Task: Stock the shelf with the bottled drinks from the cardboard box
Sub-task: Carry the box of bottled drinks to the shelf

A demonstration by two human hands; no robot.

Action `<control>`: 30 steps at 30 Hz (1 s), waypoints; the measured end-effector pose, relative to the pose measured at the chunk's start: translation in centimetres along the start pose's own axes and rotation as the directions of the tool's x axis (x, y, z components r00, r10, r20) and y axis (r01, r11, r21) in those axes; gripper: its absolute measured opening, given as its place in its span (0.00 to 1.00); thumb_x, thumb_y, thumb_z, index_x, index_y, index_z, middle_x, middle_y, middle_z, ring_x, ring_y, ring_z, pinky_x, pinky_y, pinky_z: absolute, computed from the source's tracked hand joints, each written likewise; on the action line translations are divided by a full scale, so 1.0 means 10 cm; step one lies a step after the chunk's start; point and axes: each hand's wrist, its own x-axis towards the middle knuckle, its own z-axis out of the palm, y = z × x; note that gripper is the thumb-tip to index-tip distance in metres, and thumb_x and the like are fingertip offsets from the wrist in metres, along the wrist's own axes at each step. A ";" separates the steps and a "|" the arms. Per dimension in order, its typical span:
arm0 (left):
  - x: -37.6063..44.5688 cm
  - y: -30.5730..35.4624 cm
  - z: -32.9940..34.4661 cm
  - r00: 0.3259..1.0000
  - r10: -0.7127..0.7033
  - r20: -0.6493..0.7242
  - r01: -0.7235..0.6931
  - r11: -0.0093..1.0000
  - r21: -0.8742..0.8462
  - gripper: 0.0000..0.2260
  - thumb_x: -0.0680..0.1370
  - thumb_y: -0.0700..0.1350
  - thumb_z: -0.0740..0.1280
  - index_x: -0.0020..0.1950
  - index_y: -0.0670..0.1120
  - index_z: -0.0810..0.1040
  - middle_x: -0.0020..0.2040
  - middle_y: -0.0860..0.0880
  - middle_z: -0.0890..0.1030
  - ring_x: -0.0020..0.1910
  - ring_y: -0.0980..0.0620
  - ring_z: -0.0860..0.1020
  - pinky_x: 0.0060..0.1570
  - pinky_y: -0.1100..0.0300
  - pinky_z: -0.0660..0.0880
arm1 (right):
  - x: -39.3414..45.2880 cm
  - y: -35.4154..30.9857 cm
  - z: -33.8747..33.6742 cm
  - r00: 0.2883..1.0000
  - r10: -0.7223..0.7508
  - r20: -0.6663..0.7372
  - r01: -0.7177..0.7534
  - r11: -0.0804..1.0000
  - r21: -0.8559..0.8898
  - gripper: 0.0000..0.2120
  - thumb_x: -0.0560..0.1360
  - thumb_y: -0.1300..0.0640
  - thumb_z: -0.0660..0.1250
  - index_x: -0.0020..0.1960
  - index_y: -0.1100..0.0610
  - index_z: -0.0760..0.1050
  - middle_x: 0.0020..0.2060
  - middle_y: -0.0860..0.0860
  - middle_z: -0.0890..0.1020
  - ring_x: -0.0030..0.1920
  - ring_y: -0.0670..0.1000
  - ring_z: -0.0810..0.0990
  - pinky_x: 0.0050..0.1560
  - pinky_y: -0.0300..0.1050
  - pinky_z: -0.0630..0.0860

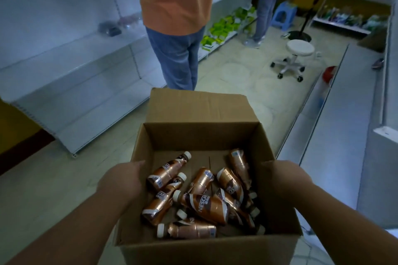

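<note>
I carry an open cardboard box (pixel 200 137) in front of me, above the floor. Several copper-brown coffee bottles (pixel 204 204) with white caps lie jumbled on their sides in its bottom. My left hand (pixel 121 180) grips the box's left wall, thumb over the rim. My right hand (pixel 286 176) grips the right wall, its fingers hidden behind the cardboard. White store shelves (pixel 71 66) run along the left, mostly bare.
A person in an orange shirt and jeans (pixel 176 28) stands just beyond the box. Another person (pixel 267 6) stands farther back by shelves with green packs (pixel 228 26). A white wheeled stool (pixel 297 58) and a blue plastic stool (pixel 282 15) stand on the tiled floor. More white shelving (pixel 336 135) lines the right.
</note>
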 end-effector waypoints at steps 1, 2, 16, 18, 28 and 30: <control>0.24 0.12 -0.07 1.000 0.009 0.007 -0.009 1.000 0.000 0.27 0.77 0.43 0.63 0.75 0.58 0.62 0.67 0.48 0.75 0.61 0.49 0.76 0.57 0.55 0.76 | 0.22 0.07 -0.11 1.000 0.006 0.009 -0.006 1.000 0.014 0.19 0.78 0.53 0.63 0.68 0.47 0.72 0.54 0.51 0.80 0.50 0.50 0.79 0.49 0.42 0.76; 0.46 0.25 -0.14 1.000 0.020 0.012 -0.020 1.000 -0.002 0.27 0.77 0.44 0.63 0.75 0.58 0.62 0.67 0.48 0.76 0.61 0.50 0.76 0.57 0.55 0.76 | 0.42 0.13 -0.22 1.000 0.013 0.013 -0.013 0.999 0.030 0.18 0.78 0.53 0.63 0.67 0.47 0.72 0.51 0.50 0.79 0.46 0.48 0.77 0.46 0.41 0.75; 3.10 2.12 -1.21 0.943 0.330 0.034 -0.332 0.942 0.059 0.25 0.77 0.46 0.61 0.74 0.58 0.63 0.64 0.47 0.77 0.59 0.46 0.77 0.54 0.51 0.77 | 2.24 1.01 -1.40 0.953 0.300 -0.045 -0.293 0.949 0.117 0.19 0.78 0.58 0.62 0.67 0.47 0.73 0.55 0.53 0.81 0.51 0.53 0.81 0.48 0.45 0.79; 3.50 2.38 -1.27 0.921 0.382 0.075 -0.387 0.920 0.065 0.20 0.78 0.47 0.59 0.70 0.57 0.68 0.61 0.48 0.79 0.56 0.48 0.78 0.52 0.52 0.77 | 2.51 1.08 -1.55 0.941 0.337 -0.029 -0.332 0.937 0.113 0.19 0.78 0.58 0.61 0.67 0.47 0.73 0.56 0.53 0.81 0.52 0.54 0.81 0.51 0.47 0.80; 4.96 4.18 -1.72 0.781 0.601 0.168 -0.623 0.770 0.138 0.18 0.76 0.41 0.62 0.66 0.50 0.73 0.59 0.45 0.80 0.56 0.45 0.79 0.54 0.52 0.77 | 3.35 1.81 -2.15 0.798 0.597 0.078 -0.597 0.768 0.233 0.22 0.77 0.54 0.59 0.71 0.44 0.69 0.63 0.52 0.78 0.60 0.54 0.78 0.58 0.50 0.76; 5.21 4.59 -1.70 0.769 0.615 0.172 -0.638 0.756 0.147 0.22 0.77 0.42 0.63 0.70 0.51 0.69 0.64 0.47 0.77 0.61 0.47 0.77 0.58 0.53 0.76 | 3.59 2.09 -2.23 0.784 0.615 0.091 -0.615 0.746 0.256 0.22 0.77 0.55 0.60 0.70 0.45 0.70 0.63 0.52 0.78 0.60 0.55 0.78 0.59 0.51 0.76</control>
